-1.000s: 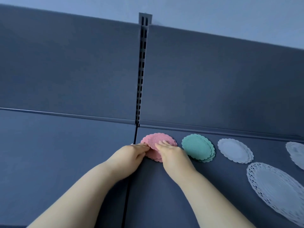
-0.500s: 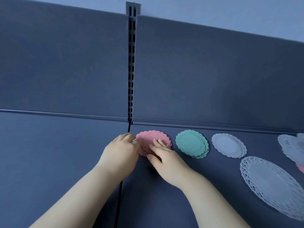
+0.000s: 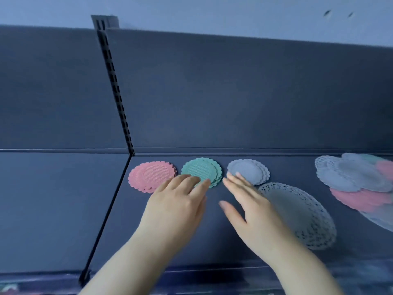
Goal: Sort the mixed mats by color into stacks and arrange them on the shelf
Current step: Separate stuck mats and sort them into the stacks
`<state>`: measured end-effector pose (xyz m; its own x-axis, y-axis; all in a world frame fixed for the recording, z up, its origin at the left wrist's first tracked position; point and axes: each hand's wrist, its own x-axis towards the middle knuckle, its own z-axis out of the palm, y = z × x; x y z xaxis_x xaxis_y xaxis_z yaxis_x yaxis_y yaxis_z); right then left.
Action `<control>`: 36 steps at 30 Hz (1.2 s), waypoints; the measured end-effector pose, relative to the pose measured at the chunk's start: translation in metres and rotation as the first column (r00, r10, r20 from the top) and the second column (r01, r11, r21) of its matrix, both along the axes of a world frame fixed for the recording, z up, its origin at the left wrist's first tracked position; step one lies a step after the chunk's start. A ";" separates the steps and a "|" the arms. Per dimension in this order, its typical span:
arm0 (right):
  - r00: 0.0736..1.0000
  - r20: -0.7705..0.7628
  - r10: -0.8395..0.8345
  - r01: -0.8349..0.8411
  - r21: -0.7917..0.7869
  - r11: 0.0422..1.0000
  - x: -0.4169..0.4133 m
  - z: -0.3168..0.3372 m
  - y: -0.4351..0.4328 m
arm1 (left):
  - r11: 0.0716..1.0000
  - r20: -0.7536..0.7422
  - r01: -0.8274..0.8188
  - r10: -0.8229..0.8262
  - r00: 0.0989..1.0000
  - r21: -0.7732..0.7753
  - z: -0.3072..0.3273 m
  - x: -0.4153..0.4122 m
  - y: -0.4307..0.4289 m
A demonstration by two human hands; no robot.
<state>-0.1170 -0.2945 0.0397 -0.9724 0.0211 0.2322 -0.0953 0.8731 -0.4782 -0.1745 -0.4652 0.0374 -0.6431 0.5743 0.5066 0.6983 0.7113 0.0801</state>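
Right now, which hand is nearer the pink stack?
Left. The left hand lies just beside the pink stack, fingertips at the teal stack; the right hand is farther right, at the white stack.

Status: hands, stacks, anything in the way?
Both open, empty: left hand over teal stack, right hand at white stack. Pink stack leftmost. Mixed pile unsorted, far right; large lace mat beside right hand.

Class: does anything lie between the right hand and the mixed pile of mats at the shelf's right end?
Yes. The large white lace mat lies flat on the shelf between the right hand and the mixed pile.
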 end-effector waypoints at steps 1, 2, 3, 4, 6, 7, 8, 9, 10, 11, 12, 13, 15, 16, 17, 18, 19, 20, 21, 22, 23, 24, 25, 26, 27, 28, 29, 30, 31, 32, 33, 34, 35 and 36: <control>1.000 0.000 -0.014 0.014 -0.013 1.000 0.013 0.000 0.015 | 1.000 0.003 0.005 -0.005 1.000 0.005 -0.001 0.011 0.015; 1.000 0.006 -0.027 0.028 -0.024 0.999 0.026 0.000 0.030 | 1.000 0.004 0.012 -0.012 1.000 0.008 -0.002 0.021 0.030; 0.999 0.013 -0.042 0.042 -0.025 0.999 0.039 0.000 0.047 | 1.000 0.015 0.023 -0.023 1.000 0.009 -0.002 0.032 0.046; 0.998 0.017 -0.057 0.057 -0.016 0.998 0.051 -0.001 0.064 | 0.999 0.032 0.035 -0.035 0.999 0.008 -0.002 0.042 0.062; 0.996 0.022 -0.087 0.086 0.008 0.996 0.073 -0.003 0.097 | 0.998 0.051 0.060 -0.061 0.997 0.011 -0.001 0.061 0.094; 0.994 0.025 -0.105 0.105 0.011 0.994 0.082 -0.004 0.111 | 0.997 0.057 0.072 -0.072 0.996 0.008 0.000 0.069 0.108; 0.992 0.028 -0.123 0.123 0.008 0.992 0.090 -0.005 0.125 | 0.997 0.062 0.081 -0.081 0.995 0.001 0.001 0.076 0.121; 0.991 0.031 -0.134 0.134 0.000 0.991 0.096 -0.005 0.136 | 0.996 0.063 0.088 -0.088 0.994 -0.002 0.002 0.082 0.132; 0.990 0.032 -0.139 0.140 -0.007 0.990 0.100 -0.005 0.146 | 0.996 0.061 0.093 -0.092 0.994 -0.003 0.002 0.086 0.141; 0.990 0.033 -0.140 0.140 -0.009 0.990 0.103 -0.005 0.154 | 0.996 0.063 0.094 -0.093 0.994 -0.005 0.003 0.089 0.149; 0.989 0.037 -0.140 0.140 -0.005 0.990 0.104 -0.005 0.162 | 0.996 0.064 0.091 -0.090 0.994 -0.008 0.003 0.090 0.156; 0.989 0.043 -0.140 0.140 0.001 0.990 0.103 -0.004 0.170 | 0.996 0.062 0.086 -0.086 0.994 -0.007 0.002 0.089 0.162; 0.988 0.057 -0.147 0.147 -0.001 0.989 0.098 -0.001 0.184 | 0.996 0.059 0.085 -0.085 0.995 -0.006 -0.002 0.081 0.173; 0.986 0.061 -0.156 0.157 -0.004 0.988 0.095 -0.001 0.190 | 0.996 0.060 0.086 -0.086 0.994 -0.005 -0.005 0.077 0.177; 0.984 0.061 -0.166 0.167 -0.002 0.986 0.091 -0.002 0.197 | 0.996 0.056 0.086 -0.086 0.995 -0.002 -0.008 0.071 0.182; 0.983 0.058 -0.177 0.177 0.007 0.984 0.088 -0.004 0.204 | 0.997 0.044 0.084 -0.083 0.996 -0.001 -0.012 0.064 0.188; 0.980 0.061 -0.188 0.187 0.014 0.982 0.084 -0.006 0.211 | 0.997 0.036 0.082 -0.082 0.996 -0.004 -0.016 0.057 0.194; 0.977 0.062 -0.204 0.204 0.011 0.979 0.082 -0.008 0.218 | 0.996 0.034 0.086 -0.086 0.996 -0.009 -0.019 0.051 0.201; 0.973 0.059 -0.222 0.222 0.002 0.975 0.080 -0.012 0.226 | 0.995 0.038 0.095 -0.095 0.995 -0.010 -0.022 0.046 0.209; 0.970 0.056 -0.237 0.238 -0.006 0.971 0.078 -0.015 0.234 | 0.995 0.039 0.102 -0.102 0.994 -0.007 -0.024 0.041 0.217; 0.966 0.058 -0.253 0.254 -0.012 0.967 0.077 -0.018 0.243 | 0.994 0.043 0.107 -0.106 0.993 -0.011 -0.025 0.037 0.226; 0.961 0.064 -0.269 0.270 -0.010 0.963 0.076 -0.021 0.251 | 0.994 0.047 0.110 -0.109 0.993 -0.018 -0.026 0.034 0.235; 0.957 0.067 -0.283 0.284 -0.004 0.959 0.075 -0.023 0.261 | 0.994 0.055 0.111 -0.110 0.992 -0.019 -0.026 0.033 0.244; 0.954 0.064 -0.293 0.293 0.002 0.956 0.074 -0.024 0.272 | 0.994 0.065 0.111 -0.110 0.992 -0.017 -0.026 0.033 0.252; 0.953 0.060 -0.298 0.298 0.004 0.955 0.074 -0.024 0.283 | 0.994 0.076 0.112 -0.110 0.991 -0.014 -0.026 0.032 0.260; 0.953 0.058 -0.296 0.297 0.002 0.955 0.073 -0.023 0.295 | 0.994 0.084 0.109 -0.108 0.991 -0.014 -0.027 0.032 0.269; 0.955 0.056 -0.292 0.292 0.002 0.956 0.073 -0.022 0.308 | 0.995 0.088 0.101 -0.100 0.991 -0.016 -0.027 0.032 0.279; 0.957 0.053 -0.286 0.286 0.005 0.958 0.072 -0.021 0.322 | 0.996 0.082 0.087 -0.085 0.993 -0.019 -0.028 0.032 0.290; 0.959 0.047 -0.281 0.281 0.011 0.960 0.070 -0.021 0.338 | 0.997 0.073 0.071 -0.069 0.995 -0.022 -0.030 0.033 0.302; 0.960 0.037 -0.276 0.276 0.018 0.961 0.069 -0.021 0.354 | 0.998 0.063 0.052 -0.051 0.997 -0.022 -0.031 0.034 0.314; 0.962 0.027 -0.271 0.271 0.022 0.962 0.068 -0.021 0.372 | 0.999 0.062 0.035 -0.033 0.998 -0.019 -0.033 0.036 0.327; 0.964 0.025 -0.263 0.263 0.023 0.965 0.067 -0.021 0.390 | 1.000 0.069 0.017 -0.016 0.998 -0.016 -0.034 0.040 0.341; 0.968 0.031 -0.248 0.248 0.022 0.969 0.066 -0.022 0.408 | 1.000 0.079 -0.002 0.003 0.997 -0.014 -0.036 0.044 0.356; 0.972 0.037 -0.230 0.230 0.023 0.973 0.066 -0.022 0.428 | 1.000 0.095 -0.023 0.024 0.995 -0.013 -0.038 0.049 0.372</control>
